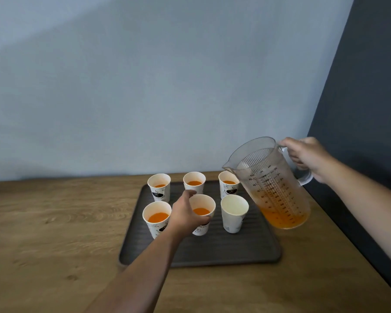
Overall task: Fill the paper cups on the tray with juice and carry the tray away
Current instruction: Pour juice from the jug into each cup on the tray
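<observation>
Several white paper cups stand in two rows on a dark ridged tray (224, 251). The back three and the front left cup (156, 216) hold orange juice. My left hand (185, 213) wraps around the front middle cup (202, 211), which also holds juice. The front right cup (234, 213) has no juice in it. My right hand (307, 157) grips the handle of a clear measuring jug (271, 184), held in the air just right of the tray. The jug is about a third full of juice and leans slightly, spout toward the cups.
The tray lies on a wooden table (54, 222) against a pale blue wall. A dark wall panel (366, 109) runs along the table's right edge. Bare wood stretches to the left of the tray and in front of it.
</observation>
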Demonstrator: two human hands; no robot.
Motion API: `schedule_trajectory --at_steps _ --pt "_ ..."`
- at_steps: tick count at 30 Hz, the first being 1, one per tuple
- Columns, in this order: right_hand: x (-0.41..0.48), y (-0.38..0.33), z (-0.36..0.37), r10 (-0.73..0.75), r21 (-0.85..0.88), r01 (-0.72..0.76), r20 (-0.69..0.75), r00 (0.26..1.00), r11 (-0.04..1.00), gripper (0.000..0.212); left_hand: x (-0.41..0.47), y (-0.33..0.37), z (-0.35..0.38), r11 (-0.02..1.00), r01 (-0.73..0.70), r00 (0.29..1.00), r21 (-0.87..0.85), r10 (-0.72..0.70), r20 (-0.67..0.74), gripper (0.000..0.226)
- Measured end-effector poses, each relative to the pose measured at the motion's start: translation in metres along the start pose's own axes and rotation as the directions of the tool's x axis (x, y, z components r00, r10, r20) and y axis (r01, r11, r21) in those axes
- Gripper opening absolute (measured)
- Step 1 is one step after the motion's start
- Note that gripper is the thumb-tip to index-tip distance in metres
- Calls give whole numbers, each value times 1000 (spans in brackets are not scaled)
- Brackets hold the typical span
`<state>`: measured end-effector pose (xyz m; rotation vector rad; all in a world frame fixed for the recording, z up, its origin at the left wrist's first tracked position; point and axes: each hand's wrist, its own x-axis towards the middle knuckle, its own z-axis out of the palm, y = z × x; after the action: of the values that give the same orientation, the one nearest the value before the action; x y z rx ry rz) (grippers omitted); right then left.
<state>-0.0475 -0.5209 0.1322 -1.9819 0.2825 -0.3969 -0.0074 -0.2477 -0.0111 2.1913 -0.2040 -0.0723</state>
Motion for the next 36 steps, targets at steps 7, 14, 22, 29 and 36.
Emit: schedule_trajectory --at_steps 7,14,22,29,36 --pt "-3 19 -15 63 56 -60 -64 996 997 45 5 -13 15 998 38 999 39 -37 -28 86" --pt "-2 31 -23 82 55 -79 -66 994 995 45 10 -7 15 945 -113 993 308 118 3 95" --pt "-1 28 -36 60 -60 -60 -10 998 996 43 23 37 43 837 -309 947 451 230 223 103" --pt "5 36 -42 20 -193 -13 34 999 981 48 38 39 66 803 -309 937 509 164 309 88" --pt "16 42 -44 -10 -290 34 84 996 956 51 37 48 70 871 -301 941 388 205 270 84"
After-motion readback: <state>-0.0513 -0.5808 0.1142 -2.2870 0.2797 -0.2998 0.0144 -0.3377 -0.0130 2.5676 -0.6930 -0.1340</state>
